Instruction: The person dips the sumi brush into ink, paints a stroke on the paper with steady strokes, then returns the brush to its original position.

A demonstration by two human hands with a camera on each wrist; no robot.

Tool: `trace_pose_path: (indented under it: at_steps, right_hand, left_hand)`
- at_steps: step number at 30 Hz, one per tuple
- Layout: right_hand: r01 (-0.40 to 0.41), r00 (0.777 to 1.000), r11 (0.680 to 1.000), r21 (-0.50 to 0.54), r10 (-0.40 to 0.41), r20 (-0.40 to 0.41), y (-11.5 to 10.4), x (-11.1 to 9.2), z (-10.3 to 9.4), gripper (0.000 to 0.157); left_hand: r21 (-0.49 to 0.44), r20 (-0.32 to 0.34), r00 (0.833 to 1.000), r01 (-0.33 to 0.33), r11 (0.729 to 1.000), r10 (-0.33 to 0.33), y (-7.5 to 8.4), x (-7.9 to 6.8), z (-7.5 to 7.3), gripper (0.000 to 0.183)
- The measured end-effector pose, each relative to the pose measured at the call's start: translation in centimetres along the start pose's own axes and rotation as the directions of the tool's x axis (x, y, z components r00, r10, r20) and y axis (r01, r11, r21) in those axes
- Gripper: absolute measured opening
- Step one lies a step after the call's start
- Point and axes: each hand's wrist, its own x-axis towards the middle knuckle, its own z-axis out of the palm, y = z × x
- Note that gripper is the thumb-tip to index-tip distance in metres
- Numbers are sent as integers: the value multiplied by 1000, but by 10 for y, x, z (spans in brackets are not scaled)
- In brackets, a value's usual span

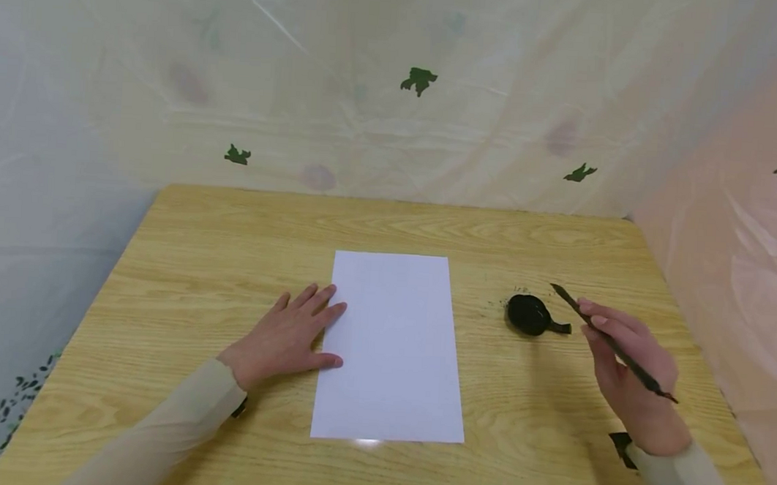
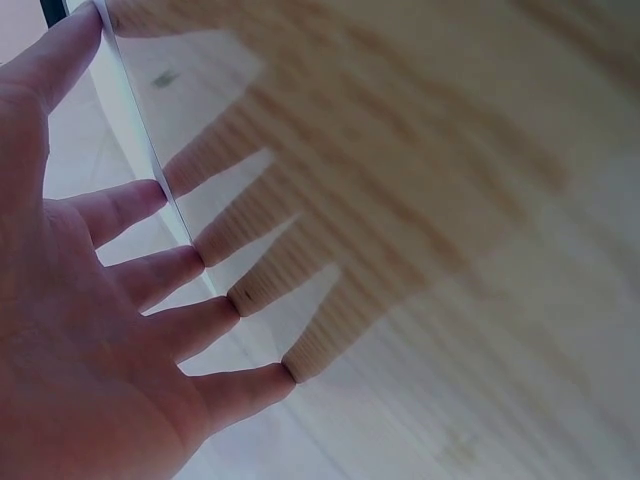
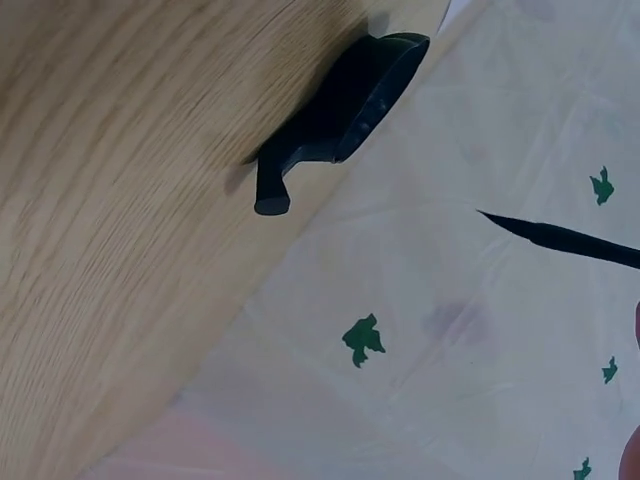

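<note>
A blank white sheet of paper (image 1: 392, 345) lies upright on the wooden table. My left hand (image 1: 291, 336) rests at its left edge with fingers spread, the fingertips and thumb on the paper's margin; the left wrist view shows the palm side of that hand (image 2: 110, 290) with straight fingers touching down. In my right hand (image 1: 635, 369) a dark writing brush (image 1: 610, 342) is pinched, its pointed tip aimed up and left. Close to that tip sits a black ink dish (image 1: 527, 315) with a short handle. The right wrist view shows the brush tip (image 3: 545, 235) raised apart from the dish (image 3: 350, 100).
Dark specks (image 1: 500, 300) mark the tabletop beside the dish. The wooden table (image 1: 231, 234) is bounded by a pale hanging sheet (image 1: 291, 83) at the back and sides, with green leaf-like shapes on it. Dark bands show near both wrists.
</note>
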Motion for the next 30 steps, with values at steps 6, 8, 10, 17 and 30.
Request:
trace_pose_path:
  at_steps: [6, 8, 10, 17, 30]
  right_hand:
    - [-89, 995, 995, 45, 90, -34, 5, 7, 4, 30]
    - [-143, 989, 990, 8, 143, -20, 8, 8, 3, 32]
    - [-199, 980, 980, -7, 199, -8, 12, 6, 1, 33]
    - [-316, 948, 937, 152, 317, 15, 23, 1, 0, 31]
    - [-524, 844, 788, 323, 532, 69, 39, -13, 3, 38]
  left_hand:
    - [-8, 6, 1000, 2, 1000, -2, 1, 0, 0, 88]
    - [-6, 8, 1000, 3, 1000, -3, 1, 0, 0, 88]
    - [-5, 7, 1000, 1, 1000, -1, 0, 0, 1, 88]
    - [-10, 7, 1000, 1, 1000, -1, 0, 0, 0, 88]
    - [-13, 5, 1000, -2, 1000, 2, -1, 0, -1, 88]
